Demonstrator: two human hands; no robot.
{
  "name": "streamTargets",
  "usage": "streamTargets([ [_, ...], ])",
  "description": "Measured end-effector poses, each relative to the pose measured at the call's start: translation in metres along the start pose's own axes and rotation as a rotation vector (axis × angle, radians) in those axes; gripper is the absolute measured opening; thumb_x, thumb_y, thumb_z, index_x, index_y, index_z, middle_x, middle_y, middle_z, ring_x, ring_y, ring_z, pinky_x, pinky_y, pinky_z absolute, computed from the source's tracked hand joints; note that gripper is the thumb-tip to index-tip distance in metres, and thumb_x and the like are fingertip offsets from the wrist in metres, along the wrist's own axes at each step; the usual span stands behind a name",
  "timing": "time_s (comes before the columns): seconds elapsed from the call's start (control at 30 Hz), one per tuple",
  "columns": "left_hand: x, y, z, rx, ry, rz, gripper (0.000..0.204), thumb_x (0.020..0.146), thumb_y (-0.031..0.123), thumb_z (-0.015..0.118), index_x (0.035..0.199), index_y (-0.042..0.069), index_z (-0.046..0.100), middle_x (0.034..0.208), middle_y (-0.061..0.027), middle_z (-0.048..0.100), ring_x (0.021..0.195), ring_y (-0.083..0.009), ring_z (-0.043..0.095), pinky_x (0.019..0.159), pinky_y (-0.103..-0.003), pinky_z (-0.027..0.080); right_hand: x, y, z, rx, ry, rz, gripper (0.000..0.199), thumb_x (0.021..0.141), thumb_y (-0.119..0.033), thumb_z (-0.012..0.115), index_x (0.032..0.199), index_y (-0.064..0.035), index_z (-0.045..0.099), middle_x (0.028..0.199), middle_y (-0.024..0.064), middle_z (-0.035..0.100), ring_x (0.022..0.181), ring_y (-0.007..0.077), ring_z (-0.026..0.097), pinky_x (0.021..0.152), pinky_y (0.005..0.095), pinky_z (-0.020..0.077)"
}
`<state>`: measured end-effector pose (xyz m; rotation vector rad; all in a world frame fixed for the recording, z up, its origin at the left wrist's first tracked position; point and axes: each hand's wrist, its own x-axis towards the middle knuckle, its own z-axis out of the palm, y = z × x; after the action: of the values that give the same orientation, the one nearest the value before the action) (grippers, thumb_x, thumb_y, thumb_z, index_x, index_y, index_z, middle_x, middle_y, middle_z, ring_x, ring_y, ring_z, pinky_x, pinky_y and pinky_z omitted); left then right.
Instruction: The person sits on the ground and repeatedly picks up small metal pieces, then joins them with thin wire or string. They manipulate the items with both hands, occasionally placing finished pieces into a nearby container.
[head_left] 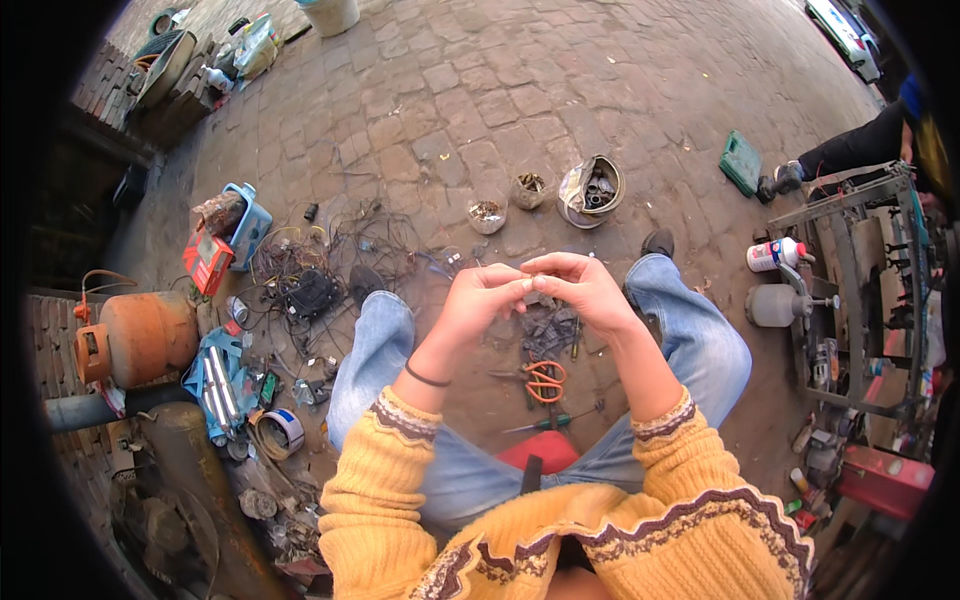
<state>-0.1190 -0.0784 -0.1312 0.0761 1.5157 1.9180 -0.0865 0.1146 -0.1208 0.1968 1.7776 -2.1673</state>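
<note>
My left hand (478, 300) and my right hand (580, 287) meet in front of me above my knees, fingers curled together around a small item that the fingers hide. I sit with legs in blue jeans spread apart on a brick-paved ground (470, 100). Between my feet lie orange-handled scissors (545, 380), a green-handled screwdriver (545, 422) and a small pile of dark parts (550, 328).
A tangle of wires (310, 265) lies left of my knee, beside a blue-and-red tool case (225, 235), an orange gas cylinder (135, 338) and a tape roll (282, 430). Small tubs of parts (590, 190) stand ahead. A metal frame (860, 270) and another person's leg (850, 150) are at right.
</note>
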Motion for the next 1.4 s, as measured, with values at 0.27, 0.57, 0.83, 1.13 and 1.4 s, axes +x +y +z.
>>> streamTargets([
  [0.27, -0.001, 0.005, 0.006, 0.074, 0.007, 0.006, 0.016, 0.088, 0.015, 0.071, 0.089, -0.001, 0.072, 0.087, -0.0019, 0.06, 0.068, -0.0082, 0.058, 0.058, -0.022, 0.043, 0.0, 0.008, -0.006, 0.043, 0.025, -0.024, 0.015, 0.088, -0.013, 0.072, 0.096, -0.0007, 0.072, 0.092, 0.0039, 0.071, 0.089, 0.0106, 0.063, 0.083, 0.0268, 0.049],
  [0.57, 0.002, -0.001, 0.013, 0.623, 0.137, 0.398, 0.021, 0.09, 0.01, 0.065, 0.108, -0.001, 0.063, 0.098, -0.0066, 0.064, 0.064, -0.0138, 0.065, 0.055, -0.024, 0.049, 0.007, 0.02, 0.005, 0.371, 0.201, 0.066, 0.014, 0.093, -0.014, 0.067, 0.1, -0.0024, 0.068, 0.078, -0.006, 0.057, 0.068, 0.003, 0.042, 0.065, 0.0187, 0.0378],
  [0.83, 0.0, 0.007, 0.002, -0.006, -0.094, -0.029, 0.031, 0.102, 0.025, 0.051, 0.119, 0.001, 0.058, 0.112, -0.0076, 0.066, 0.064, -0.0112, 0.066, 0.047, -0.019, 0.043, 0.004, 0.019, 0.005, 0.178, 0.118, -0.102, 0.015, 0.094, -0.019, 0.067, 0.094, -0.0036, 0.064, 0.089, 0.0022, 0.067, 0.08, 0.0068, 0.058, 0.077, 0.024, 0.0468],
  [1.13, 0.001, -0.008, 0.019, 0.538, 0.172, 0.335, 0.03, 0.085, 0.019, 0.072, 0.109, 0.003, 0.065, 0.089, -0.0074, 0.073, 0.065, -0.0169, 0.068, 0.054, -0.027, 0.05, 0.002, 0.018, 0.013, 0.076, 0.192, -0.059, 0.013, 0.093, -0.015, 0.067, 0.092, -0.0028, 0.063, 0.09, 0.0025, 0.067, 0.085, 0.0074, 0.06, 0.079, 0.025, 0.0484],
  [1.4, 0.004, -0.025, 0.028, 0.772, 0.37, 0.451, 0.025, 0.085, 0.019, 0.069, 0.108, 0.01, 0.069, 0.087, -0.0128, 0.071, 0.078, -0.0323, 0.069, 0.065, -0.038, 0.053, 0.001, 0.024, 0.034, 0.151, 0.358, -0.103, 0.009, 0.094, -0.011, 0.065, 0.09, -0.0038, 0.063, 0.086, -0.0009, 0.063, 0.082, 0.0054, 0.056, 0.075, 0.0216, 0.0444],
])
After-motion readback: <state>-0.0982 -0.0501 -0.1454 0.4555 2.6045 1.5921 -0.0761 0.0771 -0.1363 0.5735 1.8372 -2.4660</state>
